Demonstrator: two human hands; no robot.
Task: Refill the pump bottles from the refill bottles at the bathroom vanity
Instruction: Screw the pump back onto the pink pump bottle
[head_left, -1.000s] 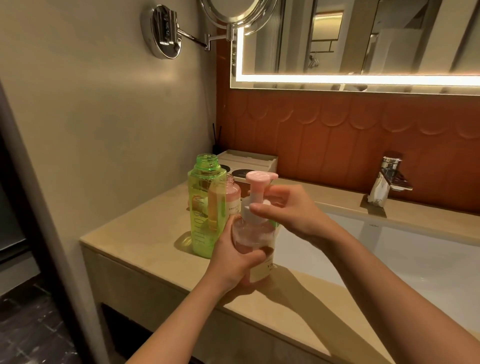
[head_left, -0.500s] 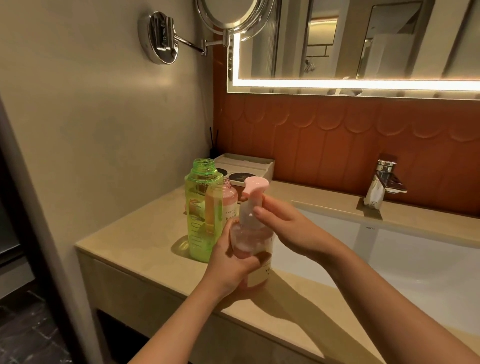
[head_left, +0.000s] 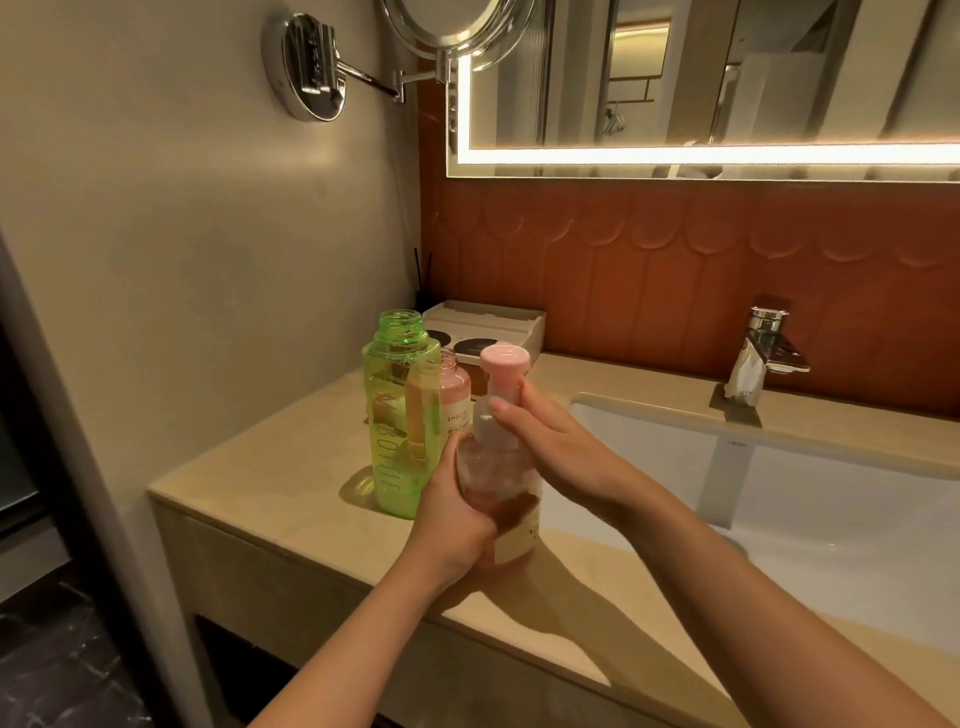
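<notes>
Right now, near the middle of the frame, a clear pump bottle (head_left: 501, 483) with some pink liquid inside is held upright over the tan worktop (head_left: 270, 493), close to the front edge. It is hard to tell if its bottom rests on the worktop. The left hand (head_left: 452, 512) wraps round the bottle's body from the left, with its fingers curled tight on it. The right hand (head_left: 550, 447) comes in from the right, and its fingers close round the clear neck just under the pink pump top (head_left: 504, 359). Just left of this bottle stands a tall green bottle (head_left: 397, 431) with no cap. Close behind that one is a small pink bottle (head_left: 455, 395), also with no cap. Further back by the wall sits a white tray (head_left: 483, 325). A white sink (head_left: 831, 509) fills the right side of the frame, and a shiny tap (head_left: 763, 353) stands behind it. A lit mirror (head_left: 727, 78) hangs above.
</notes>
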